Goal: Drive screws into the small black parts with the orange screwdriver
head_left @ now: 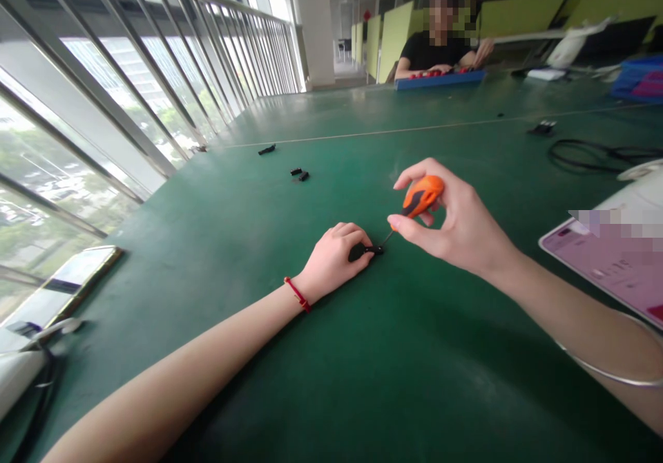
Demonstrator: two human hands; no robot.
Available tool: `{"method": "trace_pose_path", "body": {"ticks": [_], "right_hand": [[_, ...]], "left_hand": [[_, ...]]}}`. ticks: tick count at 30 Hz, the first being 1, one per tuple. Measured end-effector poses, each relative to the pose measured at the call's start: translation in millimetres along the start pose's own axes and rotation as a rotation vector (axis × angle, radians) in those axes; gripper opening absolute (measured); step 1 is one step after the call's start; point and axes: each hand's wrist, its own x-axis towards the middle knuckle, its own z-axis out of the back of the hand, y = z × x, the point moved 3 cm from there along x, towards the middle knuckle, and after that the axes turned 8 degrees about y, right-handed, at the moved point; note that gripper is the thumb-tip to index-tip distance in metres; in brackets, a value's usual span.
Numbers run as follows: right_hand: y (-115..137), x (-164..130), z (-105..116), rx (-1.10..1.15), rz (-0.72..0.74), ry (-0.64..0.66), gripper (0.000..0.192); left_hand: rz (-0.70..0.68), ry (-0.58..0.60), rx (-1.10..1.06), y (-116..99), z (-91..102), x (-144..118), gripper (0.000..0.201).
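A broad green surface (321, 380) fills the view, matte and faintly scuffed, running off toward a wall of slanted window bars on the left. Far across it a person in a black top sits behind a long blue tray (440, 79). At the right edge lies a flat tablet (611, 262) with a pinkish screen, and beyond it a thin black cable (595, 153) loops on the green. Now the hands: the right hand (460, 231) is raised just above the surface, its fingers (414, 173) pinched together around the stubby, rounded orange-and-black handle of a small screwdriver (422, 197), whose slim metal shaft slants down and left. The left hand (334, 259), a red cord bracelet (298, 294) at its wrist, rests flat on the green with its fingers (357, 235) curled down and clamped on a small black part (371, 249), dark and blocky, lying on the surface between the two hands. The screwdriver tip meets that part's right end. Farther back, well apart, sit two tiny black pieces (300, 173) side by side and one longer black piece (266, 149).
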Motion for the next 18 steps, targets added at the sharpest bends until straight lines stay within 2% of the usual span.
{"method": "trace_pose_path", "body": {"ticks": [5,8,11,17,18], "right_hand": [[0.7,-2.6,4.0,-0.093,-0.009,-0.053,0.022],[0.0,-3.1,6.6,-0.057,0.004,-0.06,0.01],[-2.1,-1.9,8.3,-0.026,-0.003,-0.048,0.024],[-2.3,-1.1,8.9,-0.071,-0.038,-0.026,0.009],[-1.8,-1.3,8.5,-0.055,-0.033,-0.01,0.012]], "left_hand": [[-0.002,-0.005,0.022,-0.4,-0.8,-1.3,0.01],[0.002,0.004,0.024,-0.9,-1.6,-2.3,0.01],[0.0,-0.003,0.028,-0.8,-1.9,-3.3,0.011],[-0.004,-0.002,0.037,-0.8,-1.7,-3.2,0.012],[-0.004,-0.003,0.038,-1.2,-1.5,-3.2,0.012]]}}
